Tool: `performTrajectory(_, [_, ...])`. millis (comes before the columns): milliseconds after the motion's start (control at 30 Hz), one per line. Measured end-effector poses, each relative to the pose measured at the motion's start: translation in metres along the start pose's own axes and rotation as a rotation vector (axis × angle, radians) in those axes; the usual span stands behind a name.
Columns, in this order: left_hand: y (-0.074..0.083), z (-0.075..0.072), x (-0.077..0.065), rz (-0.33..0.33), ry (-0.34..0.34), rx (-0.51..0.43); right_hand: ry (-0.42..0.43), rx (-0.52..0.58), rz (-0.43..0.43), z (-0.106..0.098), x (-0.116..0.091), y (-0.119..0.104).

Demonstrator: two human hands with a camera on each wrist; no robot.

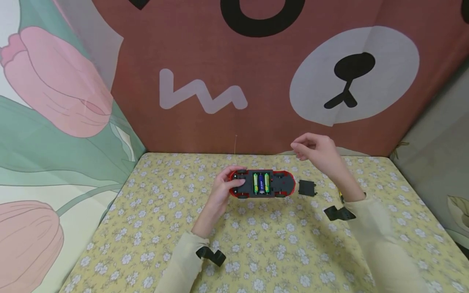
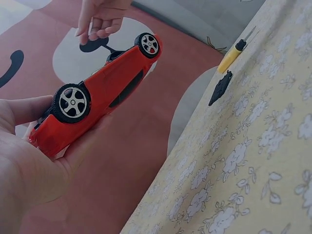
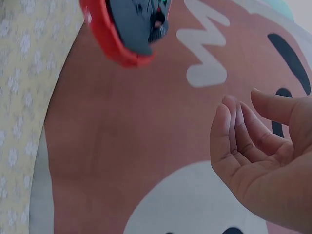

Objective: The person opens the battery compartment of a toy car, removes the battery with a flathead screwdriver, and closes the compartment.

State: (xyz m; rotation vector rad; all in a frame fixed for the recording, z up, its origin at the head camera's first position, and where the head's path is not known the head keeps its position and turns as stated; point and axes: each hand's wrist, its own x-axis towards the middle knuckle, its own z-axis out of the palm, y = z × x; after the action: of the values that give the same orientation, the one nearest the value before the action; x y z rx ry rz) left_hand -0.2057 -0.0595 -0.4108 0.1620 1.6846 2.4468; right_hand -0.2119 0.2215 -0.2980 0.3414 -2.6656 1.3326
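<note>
My left hand [image 1: 220, 189] grips one end of a red toy car [image 1: 283, 184], thumb over its black underside. The car is held upside down above the table, its battery compartment uncovered. Three batteries [image 1: 261, 183] lie side by side inside, a blue one between two green ones. To the right of the car, my right hand [image 1: 320, 152] is raised in the air. Its fingers are loosely bent with nothing between them, as the right wrist view shows too. The black battery cover [image 1: 307, 188] lies on the table just beyond the car's right end.
A screwdriver with a yellow handle [image 2: 228, 60] lies by the cover; my right forearm hides most of it in the head view. Flowered yellow cloth [image 1: 253, 244] covers the table. Printed fabric [image 1: 264, 114] hangs behind and at both sides.
</note>
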Motion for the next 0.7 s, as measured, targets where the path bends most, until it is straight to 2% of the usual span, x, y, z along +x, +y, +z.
performTrajectory(267, [-0.001, 0.000, 0.000, 0.001, -0.007, -0.008, -0.100, -0.003, -0.034, 0.025, -0.001, -0.008])
performTrajectory(533, [0.000, 0.000, 0.000, -0.013, -0.008, -0.013, -0.162, -0.003, -0.082, 0.052, -0.005, -0.009])
performTrajectory(700, [0.000, -0.002, 0.001, -0.009, -0.016, -0.006, -0.197, -0.050, -0.110, 0.068, -0.008, -0.012])
